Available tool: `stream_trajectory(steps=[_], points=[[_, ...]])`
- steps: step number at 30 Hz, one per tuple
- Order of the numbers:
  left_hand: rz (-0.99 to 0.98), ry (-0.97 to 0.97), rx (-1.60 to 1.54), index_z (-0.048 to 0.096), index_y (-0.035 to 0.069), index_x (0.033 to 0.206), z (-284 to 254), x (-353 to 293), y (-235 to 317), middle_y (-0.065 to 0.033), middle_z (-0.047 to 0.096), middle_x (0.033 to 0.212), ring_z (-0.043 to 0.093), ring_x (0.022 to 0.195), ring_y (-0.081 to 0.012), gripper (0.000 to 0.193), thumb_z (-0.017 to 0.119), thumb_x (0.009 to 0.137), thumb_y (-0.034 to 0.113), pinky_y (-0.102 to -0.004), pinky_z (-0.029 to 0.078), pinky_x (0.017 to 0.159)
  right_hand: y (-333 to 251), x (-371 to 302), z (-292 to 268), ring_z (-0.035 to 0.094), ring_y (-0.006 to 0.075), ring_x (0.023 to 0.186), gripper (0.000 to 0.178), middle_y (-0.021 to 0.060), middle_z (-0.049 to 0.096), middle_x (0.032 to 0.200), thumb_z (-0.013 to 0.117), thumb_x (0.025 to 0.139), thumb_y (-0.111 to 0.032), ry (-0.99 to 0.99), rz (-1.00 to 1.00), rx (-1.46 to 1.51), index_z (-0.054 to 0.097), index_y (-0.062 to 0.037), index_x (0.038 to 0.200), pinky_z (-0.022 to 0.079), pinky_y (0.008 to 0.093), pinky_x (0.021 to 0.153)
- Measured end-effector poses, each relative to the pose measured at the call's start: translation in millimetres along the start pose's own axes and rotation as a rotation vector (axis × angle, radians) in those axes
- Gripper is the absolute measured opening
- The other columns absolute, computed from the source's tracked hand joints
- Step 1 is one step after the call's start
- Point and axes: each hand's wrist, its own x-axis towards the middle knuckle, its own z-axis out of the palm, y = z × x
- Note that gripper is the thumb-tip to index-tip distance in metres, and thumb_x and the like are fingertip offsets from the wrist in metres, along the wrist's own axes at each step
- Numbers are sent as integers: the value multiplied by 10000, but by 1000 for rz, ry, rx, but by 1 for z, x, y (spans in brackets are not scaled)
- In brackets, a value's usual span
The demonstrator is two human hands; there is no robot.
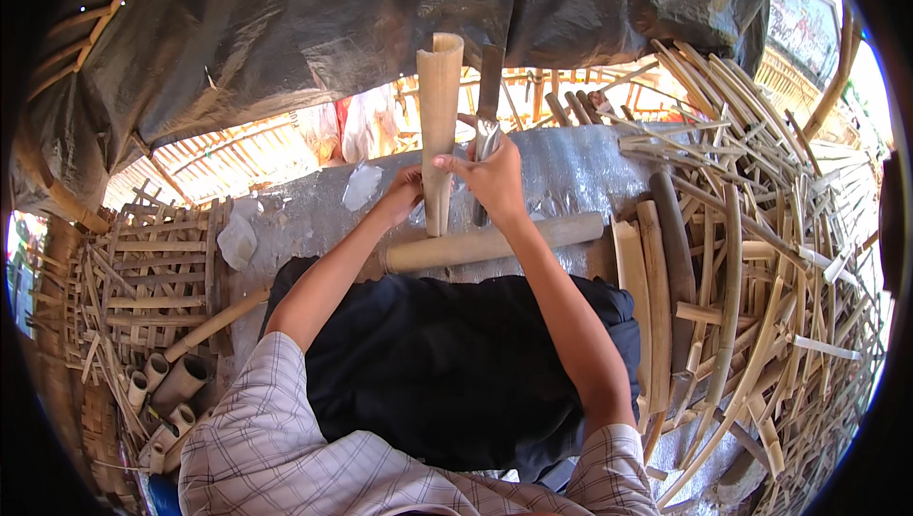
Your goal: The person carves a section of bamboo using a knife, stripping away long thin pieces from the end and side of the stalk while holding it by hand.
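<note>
An upright split bamboo piece (438,126), with a curved, hollow top end, stands in front of me. My left hand (407,191) is closed round its lower left side. My right hand (496,174) is wrapped round the grip of a big knife (491,83), whose dark, broad blade points up beside the bamboo. My right thumb reaches over to touch the bamboo's side. Just beyond my lap a round bamboo pole (504,242) lies crosswise, close under the upright piece's lower end. Contact between the two cannot be made out.
Black cloth (428,364) covers my lap. A grey sheet (561,169) lies beneath the work. Heaped bamboo strips (761,231) fill the right side, with longer split lengths (654,297) nearer me. Cut bamboo tubes (181,381) and a slatted rack (157,273) are at left. Dark tarpaulin (314,21) hangs ahead.
</note>
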Motion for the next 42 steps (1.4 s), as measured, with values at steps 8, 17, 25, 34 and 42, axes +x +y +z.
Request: stream_trajectory(steps=[8, 17, 25, 34, 42], points=[[38, -9, 408, 667, 29, 1281, -2, 6, 40, -40, 724, 1153, 679, 1057, -144, 405, 629, 899, -99, -324, 542, 963, -5, 16, 28, 536, 108, 635, 580, 9, 596, 721, 963, 649, -148, 150, -45, -72, 727, 22, 1152, 505, 313, 619], [537, 126, 281, 639, 27, 1176, 52, -26, 184, -42, 676, 1124, 646, 1120, -149, 237, 693, 946, 28, -307, 519, 984, -6, 14, 24, 515, 59, 603, 558, -30, 579, 705, 961, 692, -126, 84, 4, 52, 734, 38, 1175, 458, 268, 545], [523, 155, 356, 595, 17, 1089, 108, -30, 207, -37, 632, 1036, 574, 1067, -107, 168, 691, 971, 88, -304, 483, 924, -24, 3, 8, 455, 54, 456, 422, -29, 538, 596, 864, 820, -79, -38, 101, 136, 721, 66, 1190, 384, 273, 427], [772, 362, 116, 517, 67, 936, 112, -1, 188, 0, 504, 905, 444, 902, -96, 188, 585, 961, 241, -278, 357, 860, -39, -1, -33, 463, 107, 459, 110, 2, 513, 585, 722, 925, -60, -16, 283, 392, 652, 25, 926, 378, 300, 433], [921, 546, 583, 518, 36, 871, 128, 28, 194, -38, 571, 729, 520, 680, -102, 373, 777, 953, 292, -305, 436, 605, -45, -2, -25, 573, 170, 783, 281, 79, 526, 920, 654, 962, -85, 81, 409, 565, 437, -38, 1134, 541, 359, 656]])
